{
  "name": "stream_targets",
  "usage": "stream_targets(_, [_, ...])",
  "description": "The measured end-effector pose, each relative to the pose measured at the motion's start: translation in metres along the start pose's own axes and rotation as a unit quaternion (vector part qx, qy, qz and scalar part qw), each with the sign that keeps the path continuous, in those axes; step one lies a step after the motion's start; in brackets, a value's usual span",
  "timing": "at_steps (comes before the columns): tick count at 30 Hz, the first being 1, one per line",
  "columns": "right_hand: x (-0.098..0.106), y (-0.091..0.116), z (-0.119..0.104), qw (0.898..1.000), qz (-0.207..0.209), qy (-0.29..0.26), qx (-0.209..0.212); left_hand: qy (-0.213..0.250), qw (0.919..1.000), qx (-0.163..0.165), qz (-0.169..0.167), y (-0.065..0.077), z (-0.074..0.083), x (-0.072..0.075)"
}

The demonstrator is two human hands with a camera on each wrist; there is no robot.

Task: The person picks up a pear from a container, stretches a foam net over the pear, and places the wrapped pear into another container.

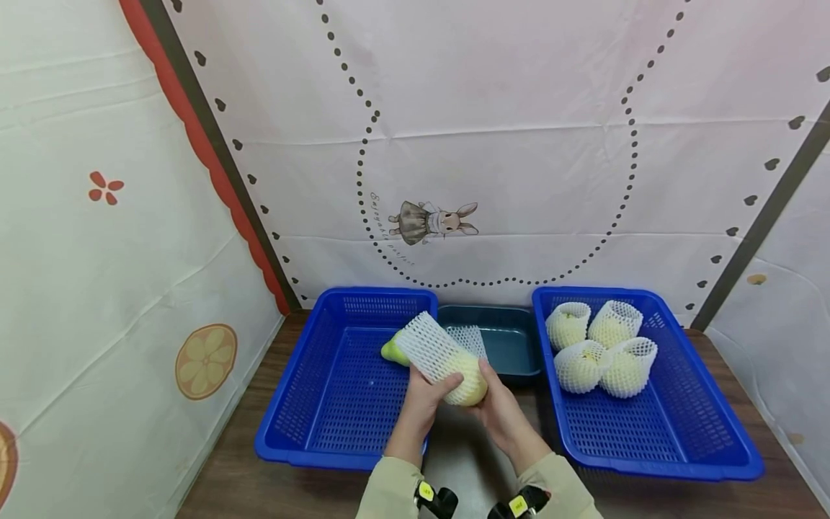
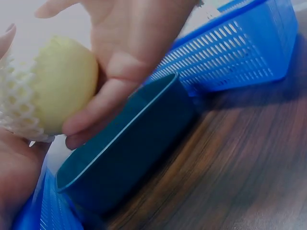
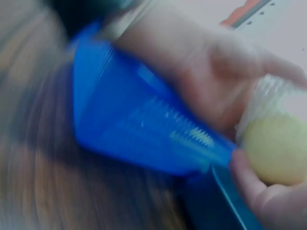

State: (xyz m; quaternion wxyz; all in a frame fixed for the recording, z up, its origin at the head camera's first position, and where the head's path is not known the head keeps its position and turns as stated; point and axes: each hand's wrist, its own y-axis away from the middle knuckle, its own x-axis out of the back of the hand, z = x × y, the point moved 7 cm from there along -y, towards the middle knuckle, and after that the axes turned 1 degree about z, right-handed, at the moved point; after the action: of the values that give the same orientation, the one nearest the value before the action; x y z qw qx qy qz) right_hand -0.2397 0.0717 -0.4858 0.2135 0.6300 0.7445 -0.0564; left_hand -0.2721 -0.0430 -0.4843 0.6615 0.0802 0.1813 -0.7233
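Observation:
Between both hands is a round pale yellow fruit [image 1: 476, 391], partly inside a white foam net sleeve [image 1: 431, 347] that extends beyond it toward the upper left. My left hand [image 1: 423, 396] grips the fruit through the netting, its thumb laid across the front. On the other side, my right hand [image 1: 501, 414] holds the fruit's bare end, with fingers under it and the thumb along its side. The left wrist view shows the right fingers [image 2: 91, 115] against the bare skin. Behind the sleeve, a yellow-green fruit [image 1: 393, 351] shows in the left blue basket [image 1: 337, 458].
Several net-wrapped fruits [image 1: 578, 366] sit at the back of the right blue basket [image 1: 661, 468]. A dark teal bin [image 1: 512, 339] stands between the baskets, with another foam net [image 1: 468, 339] at its left side. A patterned cloth [image 1: 519, 180] hangs behind the wooden table [image 1: 227, 461].

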Motion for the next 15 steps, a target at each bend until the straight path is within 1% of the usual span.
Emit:
stream_targets(3, [-0.002, -0.003, -0.001, 1.0, 0.003, -0.025, -0.018, -0.029, 0.9993, 0.007, -0.022, 0.002, 0.0, -0.003])
stream_targets(6, [-0.006, -0.004, -0.002, 0.998, -0.011, -0.053, -0.032, -0.042, 0.9983, 0.016, -0.038, 0.003, 0.002, -0.006])
stream_targets(8, [-0.009, -0.004, -0.004, 0.996, -0.026, -0.072, -0.04, -0.048, 0.9975, 0.016, -0.05, 0.005, 0.007, -0.01])
stream_targets(10, [-0.013, -0.004, -0.006, 0.994, -0.043, -0.087, -0.047, -0.064, 0.9956, 0.011, -0.068, 0.007, 0.014, -0.015])
stream_targets(13, [-0.016, -0.004, -0.01, 0.994, -0.05, -0.08, -0.053, -0.087, 0.9923, 0.003, -0.088, 0.009, 0.022, -0.022])
stream_targets(15, [-0.016, -0.005, -0.012, 0.996, -0.042, -0.065, -0.054, -0.1, 0.9904, -0.002, -0.095, 0.009, 0.024, -0.023])
